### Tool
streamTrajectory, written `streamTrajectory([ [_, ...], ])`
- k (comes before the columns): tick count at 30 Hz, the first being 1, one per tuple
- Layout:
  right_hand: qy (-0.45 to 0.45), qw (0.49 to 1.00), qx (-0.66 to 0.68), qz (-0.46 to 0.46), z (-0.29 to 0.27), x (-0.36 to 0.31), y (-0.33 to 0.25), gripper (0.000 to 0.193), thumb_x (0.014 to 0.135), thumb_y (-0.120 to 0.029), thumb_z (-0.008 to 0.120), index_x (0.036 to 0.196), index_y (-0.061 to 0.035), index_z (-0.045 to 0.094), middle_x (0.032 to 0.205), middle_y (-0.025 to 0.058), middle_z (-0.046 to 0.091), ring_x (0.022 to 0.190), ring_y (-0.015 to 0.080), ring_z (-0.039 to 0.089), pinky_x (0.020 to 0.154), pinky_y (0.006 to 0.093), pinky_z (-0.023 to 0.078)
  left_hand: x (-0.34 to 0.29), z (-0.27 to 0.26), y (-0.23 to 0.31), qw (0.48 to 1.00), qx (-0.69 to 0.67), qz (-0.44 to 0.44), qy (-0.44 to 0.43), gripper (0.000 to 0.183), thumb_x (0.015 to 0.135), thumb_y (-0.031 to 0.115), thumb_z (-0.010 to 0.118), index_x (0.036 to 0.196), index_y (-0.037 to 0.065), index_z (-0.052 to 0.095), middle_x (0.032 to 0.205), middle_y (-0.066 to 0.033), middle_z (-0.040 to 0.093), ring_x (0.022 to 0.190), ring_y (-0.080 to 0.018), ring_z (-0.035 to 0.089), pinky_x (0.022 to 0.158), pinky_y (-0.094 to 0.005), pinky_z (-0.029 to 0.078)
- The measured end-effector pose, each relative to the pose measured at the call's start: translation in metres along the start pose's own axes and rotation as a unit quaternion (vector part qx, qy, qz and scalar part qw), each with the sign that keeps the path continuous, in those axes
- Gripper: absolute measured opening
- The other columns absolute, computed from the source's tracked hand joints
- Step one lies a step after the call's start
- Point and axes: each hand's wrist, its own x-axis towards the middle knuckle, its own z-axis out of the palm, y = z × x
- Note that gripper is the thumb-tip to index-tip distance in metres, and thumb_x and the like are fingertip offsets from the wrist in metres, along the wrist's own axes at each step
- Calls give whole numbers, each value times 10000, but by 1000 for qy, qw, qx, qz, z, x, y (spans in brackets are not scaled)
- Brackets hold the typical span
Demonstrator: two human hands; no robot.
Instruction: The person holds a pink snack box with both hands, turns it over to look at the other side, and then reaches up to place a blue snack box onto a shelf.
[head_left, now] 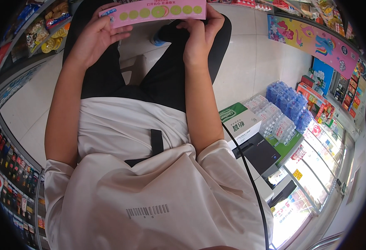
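A long pink cardboard piece (139, 20), printed with a row of green round shapes, spans the top of the view above my lap. Its upper edge is cut off, so I cannot tell whether it is a box or a flat strip. At its left end my left hand (94, 41) grips it, some fingers reaching along its lower edge. My right hand (199, 41) holds the right end, with the fingers bent around it and partly hidden behind. Both forearms stretch forward over my black trousers (166, 75).
Snack shelves (39, 35) stand at the upper left, and racks of small goods (14, 171) at the lower left. To the right are a white and green carton (239, 121), wrapped bottle packs (289, 100) and a dark device (258, 154). A black cable (249, 166) runs beside my right arm.
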Motion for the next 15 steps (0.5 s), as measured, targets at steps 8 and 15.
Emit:
streamTrajectory([
  [8,-1,1000,-3,6,2,1,-6,395,924,-5,466,1317,10,428,1068,127,605,790,150,576,748,280,515,0,3,0,1000,21,4,11,493,1025,156,443,1506,89,357,1388,-193,561,1233,-329,611,1098,-491,475],
  [15,29,998,58,26,11,-3,-7,345,978,-71,499,1310,0,434,1065,117,611,780,141,587,711,270,528,-6,6,3,999,27,14,26,545,988,110,464,1518,106,338,1401,-180,542,1221,-330,611,1088,-490,479],
])
